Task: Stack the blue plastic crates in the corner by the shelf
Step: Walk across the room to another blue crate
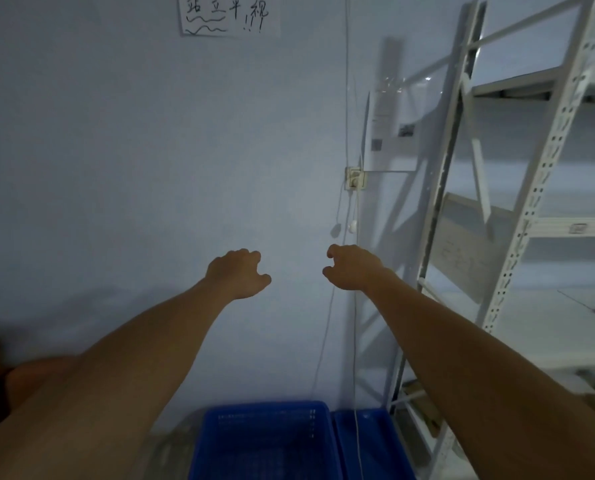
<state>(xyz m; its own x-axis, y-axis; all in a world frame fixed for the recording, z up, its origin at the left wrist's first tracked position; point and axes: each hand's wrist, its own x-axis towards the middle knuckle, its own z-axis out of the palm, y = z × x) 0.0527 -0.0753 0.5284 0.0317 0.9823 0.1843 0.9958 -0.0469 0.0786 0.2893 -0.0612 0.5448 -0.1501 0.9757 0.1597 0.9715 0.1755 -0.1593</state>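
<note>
Beside shelf (518,237): two blue crates (265,441); cord (356,341) dangling; both hands' fingers curled, empty.

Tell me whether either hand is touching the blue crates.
Apart. The head view shows the left hand and right hand raised empty against the wall, well above the two blue crates on the floor.

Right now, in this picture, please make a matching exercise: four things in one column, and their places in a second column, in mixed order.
Things:
1. paper sign
2. wall socket
3. blue crates
4. metal shelf

Places:
A. bottom centre, against the wall
B. right side
C. top of the wall
D. middle of the wall, beside the shelf

Pairs: 1-C, 2-D, 3-A, 4-B
</note>
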